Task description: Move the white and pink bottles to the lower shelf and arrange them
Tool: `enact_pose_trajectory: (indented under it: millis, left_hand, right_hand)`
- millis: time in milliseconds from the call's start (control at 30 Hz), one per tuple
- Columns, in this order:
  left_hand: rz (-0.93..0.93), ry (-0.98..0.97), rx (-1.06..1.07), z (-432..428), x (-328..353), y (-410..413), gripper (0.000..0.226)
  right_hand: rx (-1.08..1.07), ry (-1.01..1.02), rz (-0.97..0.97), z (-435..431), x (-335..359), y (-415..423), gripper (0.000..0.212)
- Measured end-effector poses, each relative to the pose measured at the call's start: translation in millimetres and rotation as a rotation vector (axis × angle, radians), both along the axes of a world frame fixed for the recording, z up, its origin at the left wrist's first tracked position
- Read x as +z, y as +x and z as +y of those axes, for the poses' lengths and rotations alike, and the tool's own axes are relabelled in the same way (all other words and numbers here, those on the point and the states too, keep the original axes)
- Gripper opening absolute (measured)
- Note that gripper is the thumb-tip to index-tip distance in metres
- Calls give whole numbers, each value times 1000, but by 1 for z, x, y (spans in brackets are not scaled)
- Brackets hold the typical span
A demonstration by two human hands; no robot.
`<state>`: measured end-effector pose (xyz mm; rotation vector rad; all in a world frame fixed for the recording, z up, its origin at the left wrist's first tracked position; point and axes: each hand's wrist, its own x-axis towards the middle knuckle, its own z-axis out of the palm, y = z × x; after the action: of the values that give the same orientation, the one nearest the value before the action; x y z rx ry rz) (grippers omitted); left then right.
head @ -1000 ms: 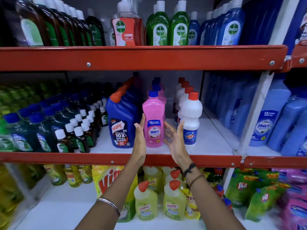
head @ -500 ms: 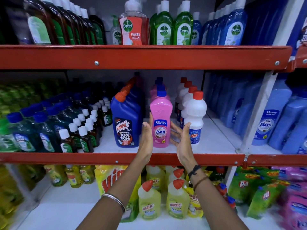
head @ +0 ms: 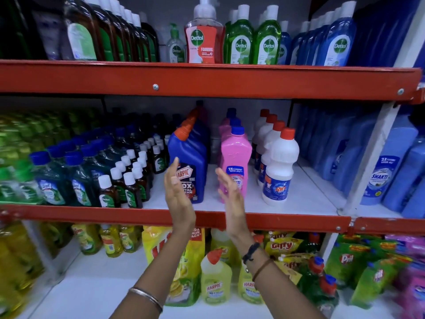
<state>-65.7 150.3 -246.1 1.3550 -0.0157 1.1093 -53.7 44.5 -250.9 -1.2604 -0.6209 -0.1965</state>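
Middle shelf (head: 299, 199): carries the task's stock, both rows standing upright side by side. Pink bottles (head: 235, 162): three counted, possibly more hidden behind. White bottles (head: 279, 164): four counted by their red caps.

Change noted: half a second ago both palms bracketed the front pink bottle; now the left hand (head: 177, 194) and right hand (head: 231, 199) have drawn back toward the shelf edge, fingers straight, grip wide, holding nothing. The left hand now fronts the blue Harpic bottle (head: 188, 166).

Judgement: the pink row appears squared; the bottles look arranged on this shelf.
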Motion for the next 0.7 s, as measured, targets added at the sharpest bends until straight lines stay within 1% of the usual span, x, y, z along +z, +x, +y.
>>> enact_pose_trajectory:
  millis: [33, 67, 133, 167, 233, 267, 333, 367, 500, 533, 600, 633, 700]
  left_hand:
    - [36, -27, -46, 10, 0, 1, 53]
    - [78, -47, -107, 21, 1, 0, 62]
    - [157, -61, -205, 37, 2, 0, 86]
    - [179, -51, -243, 41, 3, -1, 90]
    - [198, -27, -314, 46, 6, -2, 92]
    - [202, -18, -344, 46, 9, -3, 98]
    - [232, -11, -356, 47, 11, 0, 109]
    - [249, -13, -354, 47, 11, 0, 111]
    - [290, -9, -354, 50, 10, 2, 110]
    - [313, -16, -346, 49, 11, 0, 102]
    - [332, -30, -348, 47, 13, -1, 80]
    - [334, -42, -353, 47, 15, -2, 74]
    - [334, -40, -345, 46, 15, -2, 74]
  right_hand:
    - [54, -8, 68, 10, 4, 1, 94]
    - [86, -8, 137, 21, 7, 2, 103]
    - [132, 13, 255, 38, 14, 5, 117]
    - [138, 29, 299, 43, 18, 5, 121]
    - [124, 66, 347, 48, 20, 8, 125]
    - [116, 82, 360, 48, 20, 10, 126]
    - [107, 100, 372, 47, 17, 12, 126]
    - [101, 103, 374, 47, 17, 13, 125]
    - [90, 123, 373, 46, 14, 15, 123]
    - [80, 128, 369, 46, 14, 16, 123]
    - [60, 119, 373, 46, 15, 14, 123]
    - [49, 106, 374, 46, 17, 13, 123]
    - [52, 107, 364, 44, 18, 13, 120]
